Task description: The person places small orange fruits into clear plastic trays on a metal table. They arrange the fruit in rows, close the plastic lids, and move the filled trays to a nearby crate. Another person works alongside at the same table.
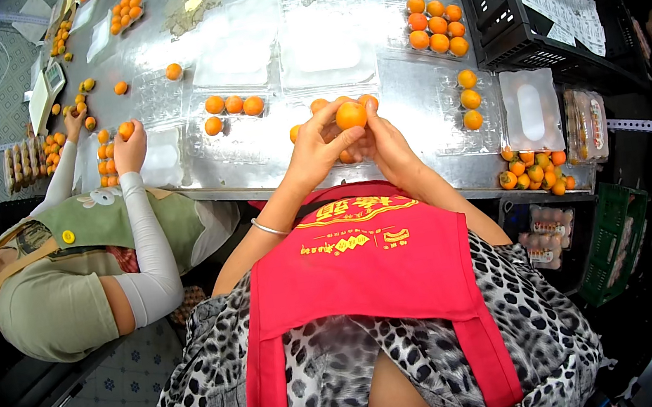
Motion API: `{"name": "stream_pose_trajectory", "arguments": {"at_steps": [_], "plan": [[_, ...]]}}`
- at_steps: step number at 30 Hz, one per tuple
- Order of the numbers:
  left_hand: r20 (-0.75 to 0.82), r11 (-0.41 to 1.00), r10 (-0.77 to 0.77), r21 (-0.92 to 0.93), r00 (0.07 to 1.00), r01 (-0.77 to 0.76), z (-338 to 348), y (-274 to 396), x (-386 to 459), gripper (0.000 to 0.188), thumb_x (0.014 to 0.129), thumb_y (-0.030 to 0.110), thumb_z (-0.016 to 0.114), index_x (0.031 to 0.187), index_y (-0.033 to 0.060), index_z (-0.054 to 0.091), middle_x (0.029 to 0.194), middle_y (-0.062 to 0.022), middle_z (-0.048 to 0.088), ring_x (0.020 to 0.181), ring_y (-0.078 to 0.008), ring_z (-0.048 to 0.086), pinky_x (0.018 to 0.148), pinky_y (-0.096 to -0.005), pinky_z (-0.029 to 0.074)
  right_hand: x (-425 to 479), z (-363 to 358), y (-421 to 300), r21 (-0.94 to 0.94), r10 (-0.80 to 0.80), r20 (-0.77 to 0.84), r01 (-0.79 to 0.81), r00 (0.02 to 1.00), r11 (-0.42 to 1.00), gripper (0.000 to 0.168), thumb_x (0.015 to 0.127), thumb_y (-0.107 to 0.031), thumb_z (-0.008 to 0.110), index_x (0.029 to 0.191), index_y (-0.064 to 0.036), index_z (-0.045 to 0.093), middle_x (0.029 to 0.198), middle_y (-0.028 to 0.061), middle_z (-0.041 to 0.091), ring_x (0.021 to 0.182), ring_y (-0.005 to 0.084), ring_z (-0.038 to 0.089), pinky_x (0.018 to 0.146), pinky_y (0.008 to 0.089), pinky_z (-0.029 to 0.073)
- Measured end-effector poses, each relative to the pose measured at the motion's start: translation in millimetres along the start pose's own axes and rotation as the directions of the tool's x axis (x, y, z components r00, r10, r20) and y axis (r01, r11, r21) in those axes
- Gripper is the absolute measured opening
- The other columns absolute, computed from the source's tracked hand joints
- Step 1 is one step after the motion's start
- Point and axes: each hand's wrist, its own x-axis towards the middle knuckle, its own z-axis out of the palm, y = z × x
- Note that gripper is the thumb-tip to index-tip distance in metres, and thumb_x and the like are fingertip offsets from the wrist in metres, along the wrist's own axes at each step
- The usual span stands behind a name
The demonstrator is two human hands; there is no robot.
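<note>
An orange round fruit (350,115) is held between my two hands above the front edge of the metal table. My left hand (318,148) has its thumb and fingers around it. My right hand (387,142) touches it from the other side, fingers partly hidden. Several more orange fruits (318,105) lie just behind and below my hands, partly covered by them. To the left, a clear plastic tray (224,149) holds several fruits; to the right, another clear tray (454,135) has a column of 3 fruits (470,99).
A filled fruit tray (436,25) and a black plastic crate (503,41) stand at the back right. A pile of fruits (537,172) lies by the right table corner, near stacked clear packs (585,126). A co-worker (120,251) handles fruit at left, beside a scale (45,96).
</note>
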Motion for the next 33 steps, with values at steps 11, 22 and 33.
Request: {"name": "stream_pose_trajectory", "arguments": {"at_steps": [11,22,33], "plan": [[0.053,0.687,0.296,0.682,0.954,-0.251,-0.5,8.0,0.2,0.042,0.092,0.005,0.071,0.133,0.0014,0.064,0.113,-0.0153,0.070,0.098,-0.0267,0.070,0.084,-0.0349,0.057,3.1,-7.9,-6.0,-0.371,-0.269,-0.033,0.238,0.963,0.898,0.040,0.108,-0.043,0.053,0.106,-0.005,0.063,0.082,0.0012,0.063,0.069,0.0074,0.054,0.062,0.0235,0.044],[-0.086,0.968,0.213,0.151,0.973,-0.199,-7.9,1.0,3.8,0.022,0.101,0.003,0.062,0.120,-0.0026,0.070,0.123,-0.0110,0.065,0.112,-0.0193,0.065,0.095,-0.0314,0.054,-6.9,-13.6,-13.4,-0.331,-0.451,0.053,0.441,0.891,0.834,0.039,0.097,-0.017,0.071,0.131,-0.002,0.060,0.114,0.0080,0.070,0.104,0.0153,0.066,0.093,0.0302,0.052],[-0.272,0.996,-0.088,0.011,0.958,0.094,-15.7,-12.6,-4.3,0.022,0.103,0.010,0.062,0.120,-0.0022,0.070,0.109,-0.0096,0.074,0.099,-0.0150,0.069,0.091,-0.0299,0.056,20.3,-69.5,-33.2,-0.793,-0.729,0.047,0.469,0.683,0.389,0.044,0.088,-0.017,0.079,0.127,-0.002,0.063,0.113,0.0116,0.072,0.105,0.0217,0.067,0.095,0.0369,0.051]]}}
